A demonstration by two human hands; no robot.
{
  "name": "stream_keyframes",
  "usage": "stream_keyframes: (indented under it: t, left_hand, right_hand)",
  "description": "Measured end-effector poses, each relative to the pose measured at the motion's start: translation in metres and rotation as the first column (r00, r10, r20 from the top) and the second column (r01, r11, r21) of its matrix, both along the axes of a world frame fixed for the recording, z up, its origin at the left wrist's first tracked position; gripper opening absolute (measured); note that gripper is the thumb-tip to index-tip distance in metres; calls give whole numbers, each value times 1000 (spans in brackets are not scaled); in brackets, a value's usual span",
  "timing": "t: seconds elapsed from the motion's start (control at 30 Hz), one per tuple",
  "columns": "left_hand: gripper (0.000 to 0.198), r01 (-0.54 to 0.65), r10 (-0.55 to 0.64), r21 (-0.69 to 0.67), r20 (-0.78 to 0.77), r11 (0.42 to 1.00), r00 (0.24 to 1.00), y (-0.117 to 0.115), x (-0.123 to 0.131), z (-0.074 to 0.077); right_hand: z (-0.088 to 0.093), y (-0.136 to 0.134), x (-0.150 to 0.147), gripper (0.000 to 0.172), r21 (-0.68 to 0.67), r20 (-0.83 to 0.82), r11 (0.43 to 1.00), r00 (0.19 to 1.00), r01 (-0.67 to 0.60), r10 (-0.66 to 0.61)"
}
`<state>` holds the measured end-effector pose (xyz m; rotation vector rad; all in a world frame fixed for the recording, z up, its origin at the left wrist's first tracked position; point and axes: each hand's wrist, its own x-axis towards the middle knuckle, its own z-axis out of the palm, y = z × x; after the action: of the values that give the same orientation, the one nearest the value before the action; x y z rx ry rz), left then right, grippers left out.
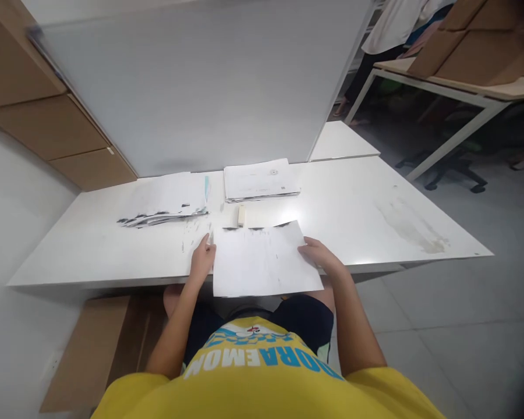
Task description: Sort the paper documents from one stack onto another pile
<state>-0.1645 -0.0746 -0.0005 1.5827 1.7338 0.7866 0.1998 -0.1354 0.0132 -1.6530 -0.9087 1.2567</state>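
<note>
A white sheet of paper [262, 259] lies at the near edge of the white table [375, 221], overhanging it slightly. My left hand [202, 259] grips the sheet's left edge with fingers curled on it. My right hand [319, 256] holds the right edge the same way. Just beyond the sheet lies a small cream-coloured stapler-like object [241, 215]. A neat stack of papers [259, 180] sits further back. To its left is a fanned pile of papers [163, 201] with dark edges and a light blue strip on it.
A large white board [201, 81] stands against the back of the table. Wooden drawers [48, 128] are at the left, a cardboard box [96, 343] under the table. Another person [388, 35] stands at the far right by a table with cardboard boxes [475, 46].
</note>
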Motion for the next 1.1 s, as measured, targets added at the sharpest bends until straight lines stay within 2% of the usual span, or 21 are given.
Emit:
stream_keyframes:
  t: [0.13, 0.23, 0.3, 0.43, 0.6, 0.67, 0.77, 0.87, 1.1]
  left_hand:
    - [49, 48, -23, 123, -196, 991, 980, -12, 22, -7]
    - [47, 156, -88, 211, -302, 965, 949, -18, 34, -8]
    - [47, 221, -123, 213, -395, 952, 910, -20, 39, -7]
    - [44, 251, -112, 168, -573, 953, 812, -20, 43, -4]
    - [43, 316, -160, 136, -639, 939, 752, -7, 44, -1]
    - [44, 400, -216, 159, -635, 903, 741, 5, 46, 1]
    - [48, 534, -271, 266, -635, 802, 723, 22, 53, 3]
    - [56, 594, -278, 345, -643, 727, 714, 32, 60, 1]
    - [64, 742, -402, 344, -671, 575, 623, 51, 57, 0]
  right_hand:
    - [-6, 1, 18, 15, -49, 4, 998, 999, 41, -41]
    - [-10, -4, 27, 23, -32, -44, 998, 998, 48, -49]
    - [-16, -8, 32, 27, 5, -78, 996, 993, 84, -84]
    - [-25, -12, 47, 26, 34, -87, 983, 980, 181, -177]
    - [-23, -14, 62, 23, -14, -73, 986, 984, 164, -165]
    - [-23, -15, 65, 22, -3, -81, 989, 985, 149, -149]
    - [-28, -16, 67, 23, 32, -60, 988, 987, 148, -146]
    - [-31, -18, 68, 25, 38, -48, 989, 989, 144, -142]
    - [-22, -18, 61, 26, -14, -110, 992, 986, 128, -129]
